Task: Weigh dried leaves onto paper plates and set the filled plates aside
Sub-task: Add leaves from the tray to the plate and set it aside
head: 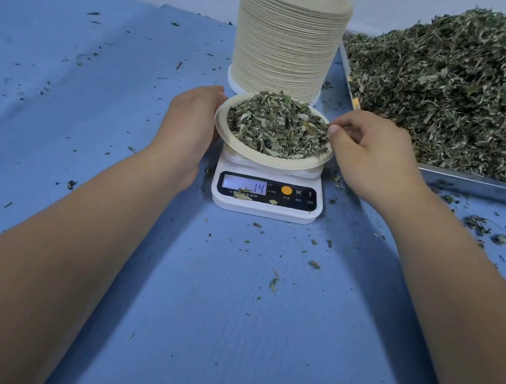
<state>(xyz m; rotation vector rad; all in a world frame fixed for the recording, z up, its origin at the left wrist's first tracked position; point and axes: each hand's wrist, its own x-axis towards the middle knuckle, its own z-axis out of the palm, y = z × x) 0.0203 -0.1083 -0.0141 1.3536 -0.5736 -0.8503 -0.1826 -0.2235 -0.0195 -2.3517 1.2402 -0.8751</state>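
Nearest me, the blue cloth is flecked with leaf crumbs. Beyond it the white scale has a lit display. On it is the paper plate, heaped with dried leaves. Whether it rests fully there I cannot tell. My left hand curls round its left rim, and my right hand pinches the right rim between thumb and forefinger. Farther off stands a tall stack of plates. At far right a metal tray carries a big leaf heap.
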